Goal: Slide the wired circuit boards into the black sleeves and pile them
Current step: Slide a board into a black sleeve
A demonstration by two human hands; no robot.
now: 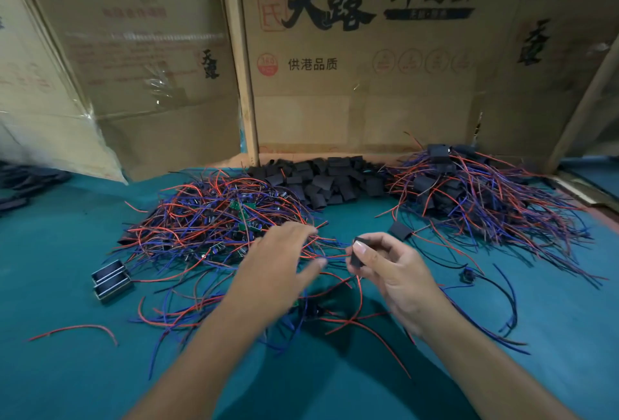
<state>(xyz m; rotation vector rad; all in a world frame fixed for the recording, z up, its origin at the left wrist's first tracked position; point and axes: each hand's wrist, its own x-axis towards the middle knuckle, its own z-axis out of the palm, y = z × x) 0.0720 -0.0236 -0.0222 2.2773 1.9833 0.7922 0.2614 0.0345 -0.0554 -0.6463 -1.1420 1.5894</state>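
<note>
Metal parts: two small metal blocks lay side by side on the green table, at the left edge of the wire heap.
Loose red wire: it lay alone on the table, near my left forearm.
Unsleeved boards: a big heap of wired circuit boards with red and blue wires lay left of centre; some green boards showed in it.
Left hand: my fingers were spread and relaxed, reaching over the near edge of this heap and touching its wires, holding nothing that I could see.
Empty sleeves: a pile of black sleeves lay at the back, against the cardboard boxes.
Right hand: my thumb and fingers pinched one black sleeve, with red and blue wires coming out of it towards my left hand.
Single sleeve: one lay alone, just behind my right hand.
Finished pile: the sleeved boards with their wires were heaped at the right.
</note>
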